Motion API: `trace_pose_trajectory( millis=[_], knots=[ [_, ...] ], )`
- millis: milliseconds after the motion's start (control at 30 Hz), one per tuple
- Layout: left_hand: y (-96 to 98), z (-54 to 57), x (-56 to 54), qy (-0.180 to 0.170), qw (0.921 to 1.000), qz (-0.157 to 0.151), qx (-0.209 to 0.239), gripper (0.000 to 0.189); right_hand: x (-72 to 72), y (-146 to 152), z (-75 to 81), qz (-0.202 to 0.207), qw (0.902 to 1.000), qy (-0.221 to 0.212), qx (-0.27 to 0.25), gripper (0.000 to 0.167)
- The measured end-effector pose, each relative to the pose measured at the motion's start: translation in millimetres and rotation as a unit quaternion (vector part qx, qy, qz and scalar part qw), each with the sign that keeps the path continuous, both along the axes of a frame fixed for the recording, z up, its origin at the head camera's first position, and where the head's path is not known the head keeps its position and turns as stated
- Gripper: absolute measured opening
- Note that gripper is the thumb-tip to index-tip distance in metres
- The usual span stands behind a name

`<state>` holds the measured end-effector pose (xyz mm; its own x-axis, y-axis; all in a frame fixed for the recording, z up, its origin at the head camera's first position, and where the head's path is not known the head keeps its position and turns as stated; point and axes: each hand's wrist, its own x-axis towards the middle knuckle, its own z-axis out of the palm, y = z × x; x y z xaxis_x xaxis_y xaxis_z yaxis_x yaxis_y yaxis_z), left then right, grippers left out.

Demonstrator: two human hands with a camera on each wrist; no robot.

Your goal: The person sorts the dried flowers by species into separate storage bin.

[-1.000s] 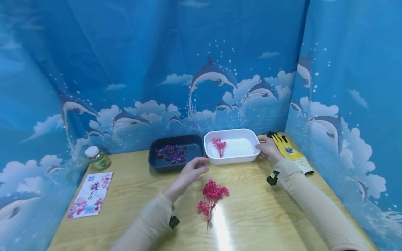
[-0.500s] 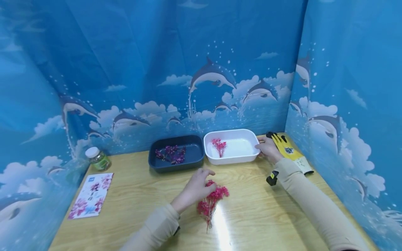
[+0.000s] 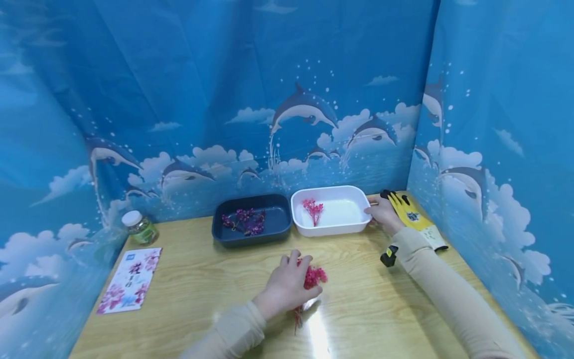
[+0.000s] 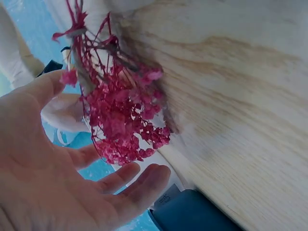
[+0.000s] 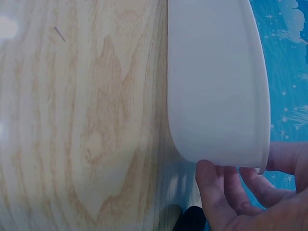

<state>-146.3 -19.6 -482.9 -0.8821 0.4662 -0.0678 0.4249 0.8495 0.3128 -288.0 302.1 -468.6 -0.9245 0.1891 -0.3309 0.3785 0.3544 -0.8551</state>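
In the head view my left hand [image 3: 287,286] is over a bunch of pink dried flowers [image 3: 316,277] on the wooden table, covering part of the blooms and stems. The left wrist view shows the fingers spread around the flower heads [image 4: 120,113], with thumb and fingertips apart. At the far right, my right hand [image 3: 384,214] grips the end of a white rectangular dish [image 3: 332,230]. In the right wrist view, the thumb is over the dish's rim and the fingers are against its outer wall [image 5: 216,96]. A small pink sprig [image 3: 314,212] lies inside this dish.
Left of the white dish stands a dark dish [image 3: 255,240] with purple dried flowers [image 3: 246,222]. A yellow glove [image 3: 412,214] lies beside my right hand. At the left are a white-capped jar [image 3: 141,229] and a floral printed card [image 3: 130,281]. A blue dolphin-print curtain encloses the table.
My left hand has come down from near the dark dish, toward me and slightly right, onto the pink flower bunch. The right hand stays at the white dish's end.
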Motion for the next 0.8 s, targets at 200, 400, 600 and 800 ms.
trace_pose_trajectory(
  millis=[200,400,600,800],
  knots=[
    [3.0,-2.8,2.4,0.001,0.9993,0.003,-0.038,0.075,0.7,-0.1,0.6,0.001,1.0,0.003,-0.001,0.055],
    [3.5,-3.6,3.4,-0.012,0.999,0.015,-0.041,0.079,-0.5,-0.3,-1.4,0.002,1.0,0.006,0.001,0.054],
    [1.7,-6.6,3.5,0.018,0.9993,0.008,-0.031,0.059,0.4,-1.1,-1.5,-0.004,1.0,0.005,-0.001,0.054],
    [-0.6,-6.7,1.8,0.039,0.9991,0.015,-0.002,0.052,-0.8,-1.1,-1.1,-0.007,1.0,0.006,-0.004,0.054]
  ],
)
